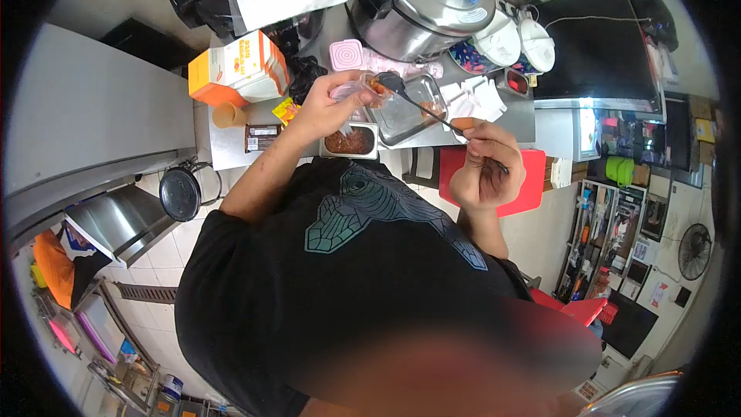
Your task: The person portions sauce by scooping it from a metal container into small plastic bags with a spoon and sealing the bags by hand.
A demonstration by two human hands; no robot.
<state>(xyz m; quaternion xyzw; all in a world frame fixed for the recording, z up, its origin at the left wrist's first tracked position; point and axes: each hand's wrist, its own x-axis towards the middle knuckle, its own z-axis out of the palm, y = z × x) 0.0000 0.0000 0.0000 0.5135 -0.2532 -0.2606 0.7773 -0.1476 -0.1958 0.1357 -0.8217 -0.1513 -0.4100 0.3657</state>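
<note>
My left hand (pixel 330 106) is closed around a small clear plastic cup or bag (pixel 373 89) with orange-red food in it. In my right hand (pixel 488 164) is the handle of a long black spoon (pixel 423 106). Its dark bowl reaches the mouth of the clear container; whether they touch I cannot tell. Below my left hand, a small metal pan (pixel 375 150) holds reddish-brown sauce, with a pale utensil standing in it. Between my hands lies a rectangular tray (pixel 397 130) with a little orange food at its right side.
Behind the tray stands a large steel pressure cooker (pixel 421 23). An orange-and-white carton (pixel 239 69), a tan cup (pixel 228 114) and a brown packet (pixel 262 137) sit at left. White papers (pixel 475 100) lie at right, above a red stool or chair seat (pixel 529 185).
</note>
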